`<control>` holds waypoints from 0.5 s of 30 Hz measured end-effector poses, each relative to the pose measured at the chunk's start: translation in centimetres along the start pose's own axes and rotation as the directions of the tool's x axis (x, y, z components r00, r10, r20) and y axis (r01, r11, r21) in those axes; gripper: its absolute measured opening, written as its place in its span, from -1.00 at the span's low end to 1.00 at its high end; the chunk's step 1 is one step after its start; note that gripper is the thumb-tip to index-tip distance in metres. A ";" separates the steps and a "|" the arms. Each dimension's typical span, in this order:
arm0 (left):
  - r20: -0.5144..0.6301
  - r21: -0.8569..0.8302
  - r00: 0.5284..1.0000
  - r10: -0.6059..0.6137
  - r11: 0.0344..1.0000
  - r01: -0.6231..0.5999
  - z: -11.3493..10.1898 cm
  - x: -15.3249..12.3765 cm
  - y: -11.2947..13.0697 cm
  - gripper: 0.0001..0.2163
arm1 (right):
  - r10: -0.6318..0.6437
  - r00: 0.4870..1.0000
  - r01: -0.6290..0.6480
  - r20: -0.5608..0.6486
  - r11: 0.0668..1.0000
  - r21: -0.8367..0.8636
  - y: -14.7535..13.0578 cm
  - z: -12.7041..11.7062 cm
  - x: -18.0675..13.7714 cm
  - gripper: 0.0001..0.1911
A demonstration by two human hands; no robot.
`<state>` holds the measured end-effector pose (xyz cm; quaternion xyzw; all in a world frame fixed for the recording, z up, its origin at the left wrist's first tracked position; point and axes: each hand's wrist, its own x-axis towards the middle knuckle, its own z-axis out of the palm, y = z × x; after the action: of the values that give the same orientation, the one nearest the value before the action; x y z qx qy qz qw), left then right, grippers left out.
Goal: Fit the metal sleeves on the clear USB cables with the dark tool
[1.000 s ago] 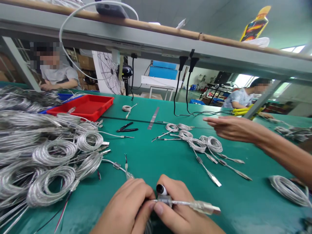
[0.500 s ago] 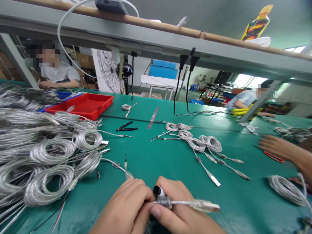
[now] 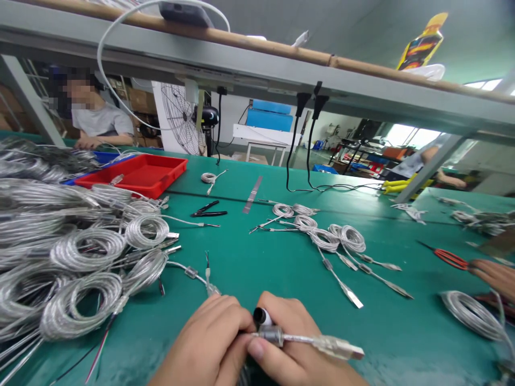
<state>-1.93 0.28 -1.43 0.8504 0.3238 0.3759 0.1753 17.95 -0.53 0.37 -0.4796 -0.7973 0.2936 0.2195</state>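
At the near edge of the green surface (image 3: 382,332), the left hand (image 3: 207,343) and right hand (image 3: 292,343) close firmly on a clear USB cable (image 3: 306,339) beside a black-capped marker (image 3: 260,316); fingers partly hide the hold.

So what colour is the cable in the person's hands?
The USB cable is clear with a silvery sheen, and it shows best in the head view.

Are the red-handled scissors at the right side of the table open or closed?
Closed: the red-handled scissors show their blades together as one thin point.
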 end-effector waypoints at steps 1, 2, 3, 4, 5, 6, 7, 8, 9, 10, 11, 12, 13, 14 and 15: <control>0.013 -0.022 1.000 -0.008 1.000 0.008 0.0 0.0 0.0 -0.80 | -0.009 1.000 0.009 -0.008 1.000 0.015 0.2 0.1 0.0 -0.49; 0.026 -0.046 1.000 -0.013 0.999 0.014 -0.1 0.1 -0.1 -0.78 | -0.020 1.000 0.021 -0.021 0.999 0.035 0.3 0.3 0.0 -0.53; 0.036 -0.070 0.999 -0.018 0.997 0.020 -0.1 0.1 -0.1 -0.76 | -0.038 0.999 0.040 -0.029 0.998 0.056 0.5 0.4 0.0 -0.56; 0.045 -0.091 0.999 -0.028 0.995 0.032 -0.1 0.1 -0.2 -0.74 | -0.065 0.997 0.068 -0.035 0.995 0.078 0.7 0.5 0.1 -0.57; 0.045 -0.108 0.998 -0.039 0.993 0.044 -0.1 0.1 -0.3 -0.72 | -0.095 0.995 0.098 -0.041 0.990 0.099 0.8 0.6 0.1 -0.58; 0.039 -0.120 0.998 -0.052 0.991 0.056 -0.1 0.1 -0.3 -0.70 | -0.121 0.992 0.125 -0.044 0.986 0.113 1.0 0.6 0.1 -0.59; 0.035 -0.126 0.997 -0.066 0.990 0.070 -0.1 0.1 -0.4 -0.69 | -0.143 0.989 0.147 -0.047 0.982 0.119 1.1 0.7 0.2 -0.60; 0.028 -0.130 0.997 -0.076 0.988 0.079 -0.1 0.0 -0.4 -0.69 | -0.159 0.986 0.164 -0.055 0.979 0.117 1.2 0.7 0.2 -0.61; 0.023 -0.131 0.996 -0.083 0.988 0.085 -0.1 0.0 -0.5 -0.69 | -0.169 0.984 0.175 -0.063 0.978 0.111 1.2 0.7 0.3 -0.63; 0.024 -0.130 0.996 -0.086 0.988 0.089 -0.1 -0.1 -0.5 -0.70 | -0.177 0.981 0.184 -0.078 0.978 0.098 1.2 0.7 0.4 -0.63; 0.028 -0.127 0.996 -0.088 0.988 0.091 -0.1 -0.1 -0.5 -0.70 | -0.185 0.979 0.192 -0.091 0.978 0.082 1.2 0.8 0.5 -0.62; 0.030 -0.126 0.996 -0.086 0.988 0.089 -0.1 0.0 -0.5 -0.71 | -0.197 0.975 0.204 -0.105 0.977 0.066 1.1 0.8 0.5 -0.61; 0.031 -0.124 0.996 -0.083 0.989 0.086 -0.1 0.0 -0.4 -0.71 | -0.207 0.971 0.214 -0.121 0.976 0.048 1.1 0.8 0.6 -0.60; 0.032 -0.123 0.997 -0.076 0.989 0.080 0.0 0.1 -0.4 -0.71 | -0.218 0.966 0.224 -0.137 0.974 0.028 1.0 0.9 0.6 -0.58; 0.035 -0.122 0.997 -0.073 0.990 0.077 0.0 0.2 -0.4 -0.71 | -0.233 0.961 0.236 -0.152 0.972 0.005 0.9 1.0 0.6 -0.56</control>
<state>-2.01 0.72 -1.55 0.8308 0.3289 0.3754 0.2464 17.64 0.10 -0.90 -0.4000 -0.8262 0.2377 0.3176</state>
